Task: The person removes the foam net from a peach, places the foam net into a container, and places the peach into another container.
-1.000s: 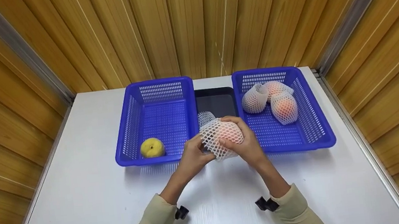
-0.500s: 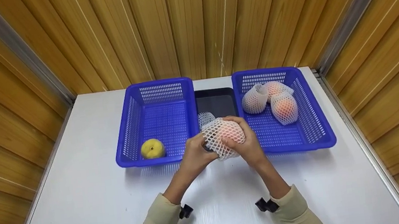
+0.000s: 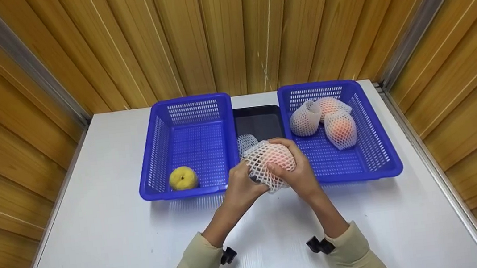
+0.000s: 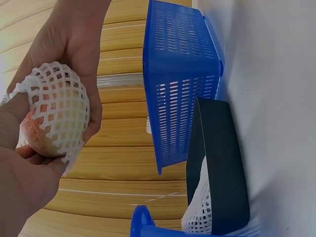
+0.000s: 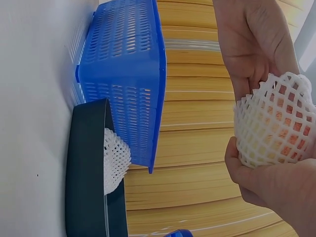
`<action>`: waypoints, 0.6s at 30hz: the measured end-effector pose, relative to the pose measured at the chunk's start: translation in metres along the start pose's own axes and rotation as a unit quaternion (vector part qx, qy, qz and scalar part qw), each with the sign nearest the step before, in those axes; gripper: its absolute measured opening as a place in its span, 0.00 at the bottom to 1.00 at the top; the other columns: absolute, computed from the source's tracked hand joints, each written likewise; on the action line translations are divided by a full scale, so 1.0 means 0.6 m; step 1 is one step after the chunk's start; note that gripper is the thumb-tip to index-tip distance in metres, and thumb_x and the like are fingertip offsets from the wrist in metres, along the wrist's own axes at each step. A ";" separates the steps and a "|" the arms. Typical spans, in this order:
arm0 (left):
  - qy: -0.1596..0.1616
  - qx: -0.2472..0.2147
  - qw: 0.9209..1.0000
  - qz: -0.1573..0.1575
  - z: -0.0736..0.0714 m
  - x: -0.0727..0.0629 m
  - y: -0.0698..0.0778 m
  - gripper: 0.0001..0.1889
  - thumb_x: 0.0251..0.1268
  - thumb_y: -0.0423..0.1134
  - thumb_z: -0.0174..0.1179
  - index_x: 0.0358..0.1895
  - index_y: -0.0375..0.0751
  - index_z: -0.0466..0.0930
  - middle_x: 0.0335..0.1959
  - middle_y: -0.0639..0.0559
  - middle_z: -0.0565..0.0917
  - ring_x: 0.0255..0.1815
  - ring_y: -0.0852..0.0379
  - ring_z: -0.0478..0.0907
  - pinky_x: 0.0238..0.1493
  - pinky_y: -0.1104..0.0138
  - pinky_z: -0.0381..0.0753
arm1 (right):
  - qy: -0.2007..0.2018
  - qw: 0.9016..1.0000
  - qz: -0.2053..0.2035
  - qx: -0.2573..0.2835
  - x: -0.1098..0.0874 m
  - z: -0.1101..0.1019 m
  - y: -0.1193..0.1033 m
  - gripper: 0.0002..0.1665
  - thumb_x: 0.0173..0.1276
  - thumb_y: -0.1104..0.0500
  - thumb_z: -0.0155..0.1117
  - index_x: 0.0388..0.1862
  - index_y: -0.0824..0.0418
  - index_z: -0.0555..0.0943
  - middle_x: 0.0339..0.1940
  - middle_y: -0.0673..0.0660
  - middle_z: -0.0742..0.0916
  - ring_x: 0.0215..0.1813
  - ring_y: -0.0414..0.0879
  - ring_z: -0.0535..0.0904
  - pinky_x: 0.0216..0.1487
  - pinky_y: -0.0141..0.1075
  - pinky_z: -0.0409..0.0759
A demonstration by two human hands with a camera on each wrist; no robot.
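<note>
Between both hands, above the front of the table, is a red and cream fruit that looks like a peach [image 4: 64,113], in a white foam net [image 3: 264,160]. My right hand [image 3: 298,170] grips the peach through the net, with thumb on the near side and fingers over the top. On the other side my left hand [image 3: 242,185] pinches the net's loose edge with thumb and fingers. In the left wrist view, part of the peach's bare skin shows beside the left fingers. Behind the hands, a loose foam net [image 3: 247,144] lies in a black tray [image 3: 259,120].
A blue basket [image 3: 230,139] on the left contains one yellow fruit [image 3: 183,178]. The blue basket [image 3: 366,130] on the right has several net-wrapped fruits [image 3: 340,129] in it. The tray stands between the baskets on a white table [image 3: 111,238], with wood-patterned walls [image 3: 227,32] around.
Both hands have shifted slightly to the right with the netted peach, the left hand more so, closing in on the right. The fruits in the baskets have not moved.
</note>
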State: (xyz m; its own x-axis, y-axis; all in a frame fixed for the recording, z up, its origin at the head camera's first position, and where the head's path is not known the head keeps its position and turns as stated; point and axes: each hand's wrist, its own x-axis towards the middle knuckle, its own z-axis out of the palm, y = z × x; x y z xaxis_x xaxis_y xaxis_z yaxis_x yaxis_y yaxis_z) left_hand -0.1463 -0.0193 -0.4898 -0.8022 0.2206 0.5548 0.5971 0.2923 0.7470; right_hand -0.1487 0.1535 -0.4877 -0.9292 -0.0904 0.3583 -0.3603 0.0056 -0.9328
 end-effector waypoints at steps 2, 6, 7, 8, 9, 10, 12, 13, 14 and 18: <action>0.007 -0.007 1.000 0.004 0.003 0.000 0.000 0.30 0.41 0.30 0.81 0.52 0.29 0.82 0.46 0.40 0.87 0.47 0.48 0.86 0.50 0.62 0.86 | -0.001 1.000 0.002 -0.002 0.000 0.000 0.000 0.35 0.61 0.61 0.72 0.68 0.58 0.74 0.65 0.55 0.80 0.63 0.53 0.76 0.61 0.41 0.78; 0.018 -0.011 1.000 0.016 0.002 0.000 -0.002 0.30 0.39 0.30 0.82 0.51 0.29 0.83 0.44 0.41 0.88 0.45 0.49 0.86 0.48 0.63 0.87 | -0.012 1.000 0.003 -0.010 0.001 -0.003 -0.003 0.35 0.62 0.61 0.71 0.68 0.58 0.74 0.65 0.56 0.80 0.63 0.53 0.76 0.61 0.40 0.78; 0.020 -0.012 1.000 0.020 0.001 0.000 -0.003 0.29 0.38 0.30 0.82 0.50 0.29 0.83 0.43 0.41 0.88 0.45 0.49 0.86 0.47 0.63 0.87 | -0.017 1.000 0.002 -0.013 0.001 -0.004 -0.004 0.35 0.62 0.61 0.71 0.68 0.58 0.73 0.65 0.56 0.80 0.63 0.53 0.76 0.61 0.40 0.78; 0.023 -0.012 0.999 0.022 -0.001 0.000 -0.004 0.29 0.37 0.31 0.83 0.49 0.29 0.83 0.42 0.42 0.88 0.44 0.50 0.86 0.47 0.63 0.87 | -0.023 1.000 0.002 -0.015 0.002 -0.005 -0.006 0.35 0.62 0.61 0.71 0.68 0.58 0.73 0.65 0.56 0.80 0.62 0.53 0.76 0.61 0.40 0.77; 0.024 -0.013 0.999 0.025 -0.002 0.000 -0.005 0.29 0.37 0.31 0.83 0.49 0.30 0.84 0.42 0.42 0.88 0.43 0.50 0.86 0.46 0.63 0.87 | -0.030 0.999 0.001 -0.018 0.003 -0.006 -0.008 0.35 0.62 0.61 0.70 0.69 0.58 0.73 0.64 0.56 0.80 0.62 0.54 0.76 0.61 0.40 0.78; 0.025 -0.014 0.999 0.026 -0.004 0.000 -0.005 0.29 0.36 0.31 0.83 0.48 0.30 0.84 0.41 0.42 0.88 0.42 0.51 0.86 0.45 0.63 0.87 | -0.038 0.999 0.001 -0.020 0.004 -0.006 -0.009 0.35 0.62 0.61 0.70 0.69 0.58 0.73 0.64 0.56 0.80 0.61 0.54 0.76 0.60 0.39 0.77; 0.025 -0.015 0.999 0.031 -0.009 0.001 -0.006 0.30 0.35 0.32 0.84 0.48 0.30 0.83 0.41 0.43 0.88 0.42 0.51 0.86 0.43 0.63 0.87 | -0.049 0.999 -0.001 -0.021 0.006 -0.008 -0.013 0.35 0.62 0.61 0.70 0.69 0.58 0.73 0.64 0.57 0.80 0.61 0.54 0.77 0.60 0.39 0.78; 0.024 -0.016 0.999 0.033 -0.011 0.001 -0.007 0.30 0.36 0.32 0.84 0.48 0.30 0.83 0.41 0.43 0.88 0.42 0.52 0.86 0.44 0.63 0.87 | -0.053 0.998 -0.002 -0.022 0.007 -0.009 -0.013 0.35 0.62 0.61 0.70 0.69 0.58 0.73 0.64 0.56 0.80 0.61 0.54 0.77 0.60 0.39 0.78; 0.022 -0.017 0.999 0.035 -0.013 0.002 -0.007 0.30 0.36 0.32 0.84 0.49 0.30 0.83 0.41 0.43 0.88 0.42 0.52 0.86 0.44 0.63 0.87 | -0.057 0.998 -0.003 -0.022 0.007 -0.010 -0.014 0.35 0.62 0.61 0.69 0.69 0.58 0.73 0.63 0.57 0.80 0.61 0.55 0.77 0.60 0.39 0.78; 0.012 -0.022 0.999 0.038 -0.019 0.003 -0.007 0.30 0.38 0.33 0.83 0.50 0.31 0.82 0.42 0.43 0.88 0.43 0.52 0.86 0.45 0.63 0.87 | -0.067 0.997 -0.001 -0.028 0.006 -0.014 -0.013 0.35 0.63 0.60 0.68 0.70 0.55 0.73 0.63 0.56 0.81 0.60 0.55 0.78 0.59 0.40 0.79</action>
State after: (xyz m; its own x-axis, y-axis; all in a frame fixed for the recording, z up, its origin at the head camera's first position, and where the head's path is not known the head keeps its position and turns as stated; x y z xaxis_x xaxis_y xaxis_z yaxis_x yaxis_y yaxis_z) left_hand -0.1502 -0.0306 -0.4881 -0.7552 0.2184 0.6181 0.6554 0.2346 0.7179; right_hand -0.1500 0.1616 -0.4789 -0.9104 -0.2231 0.3486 -0.3697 0.0601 -0.9272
